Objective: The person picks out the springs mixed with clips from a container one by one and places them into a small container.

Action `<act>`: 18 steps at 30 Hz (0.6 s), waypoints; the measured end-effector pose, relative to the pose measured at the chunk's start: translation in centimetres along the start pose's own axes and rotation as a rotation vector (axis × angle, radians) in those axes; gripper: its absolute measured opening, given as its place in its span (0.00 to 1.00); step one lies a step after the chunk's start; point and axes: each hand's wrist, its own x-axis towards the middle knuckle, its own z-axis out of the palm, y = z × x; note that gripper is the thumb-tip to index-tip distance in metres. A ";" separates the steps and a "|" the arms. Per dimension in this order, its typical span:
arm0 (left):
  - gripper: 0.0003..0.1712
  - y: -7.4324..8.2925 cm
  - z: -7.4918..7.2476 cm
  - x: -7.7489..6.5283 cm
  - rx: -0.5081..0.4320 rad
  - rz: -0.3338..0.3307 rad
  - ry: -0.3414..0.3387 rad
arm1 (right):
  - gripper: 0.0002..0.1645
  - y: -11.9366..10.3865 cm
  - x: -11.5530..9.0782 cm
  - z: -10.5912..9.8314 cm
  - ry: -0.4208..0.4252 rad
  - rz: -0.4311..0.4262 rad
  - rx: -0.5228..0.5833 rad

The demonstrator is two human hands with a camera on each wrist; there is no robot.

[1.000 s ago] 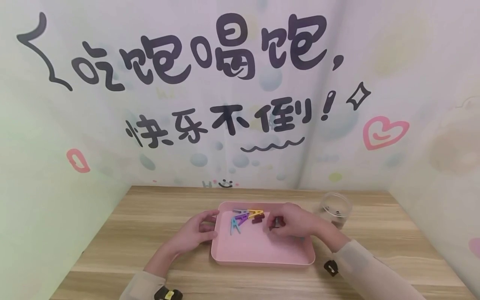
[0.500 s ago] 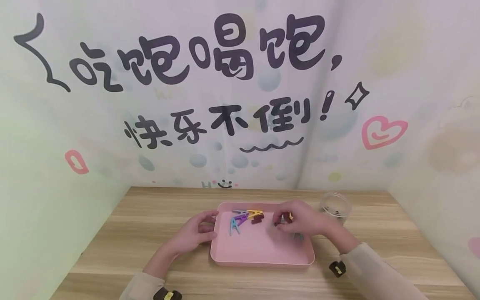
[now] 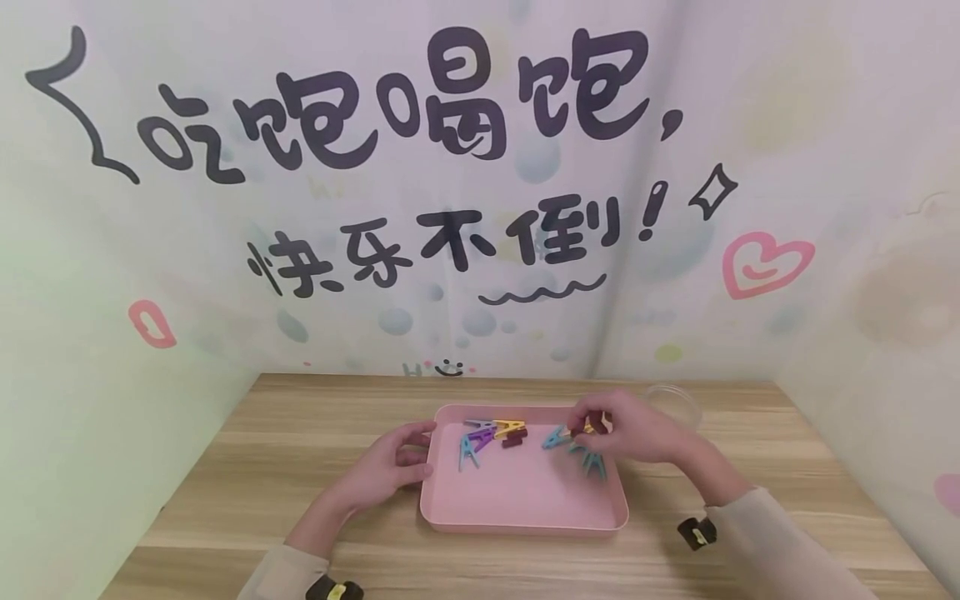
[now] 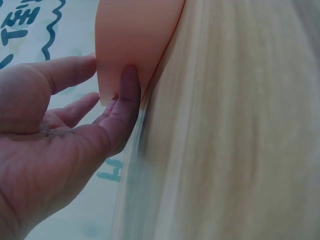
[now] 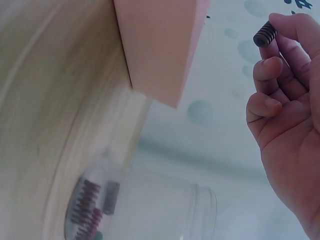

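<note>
Closest to me on the head feed are two beige sleeves point(image 3: 780, 550), each with a dark wrist unit point(image 3: 697, 533) beside it, reaching over the wood-grain surface point(image 3: 390, 567). I have the left hand point(image 3: 386, 471) resting against the left end of the pink tray point(image 3: 525, 496), fingers loosely bent, some tips touching its wall. The right hand point(image 3: 633, 429) is over the tray's right end; my right wrist feed shows its fingertips pinching a small dark-brown ribbed cylinder point(image 5: 265, 35), the other fingers curled in toward the palm. Just beneath and beside that hand, I see light-blue clothespins point(image 3: 554, 437) and a bit of yellow, partly hidden. Towards the tray's far left lies a cluster: a light-blue clothespin point(image 3: 468, 452), then a purple one point(image 3: 482, 437), a yellow one point(image 3: 512, 427) and a greyish one, with two maroon pieces point(image 3: 512, 442) close by. Behind the right wrist stands a clear jar point(image 5: 165, 205) with ribbed pieces at its bottom. Farthest off is a pale backdrop point(image 3: 375, 325) printed with black Chinese characters.
</note>
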 end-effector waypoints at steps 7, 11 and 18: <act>0.40 -0.1 0.3 0.0 -0.005 -0.005 0.002 | 0.11 0.4 -1.4 -1.1 0.040 0.032 -0.056; 0.40 -0.1 0.4 0.1 -0.010 -0.005 0.006 | 0.10 0.7 -2.1 -1.9 0.073 0.047 -0.130; 0.39 0.3 0.2 0.2 0.028 -0.014 0.024 | 0.10 1.4 -2.6 -3.1 0.114 0.020 -0.116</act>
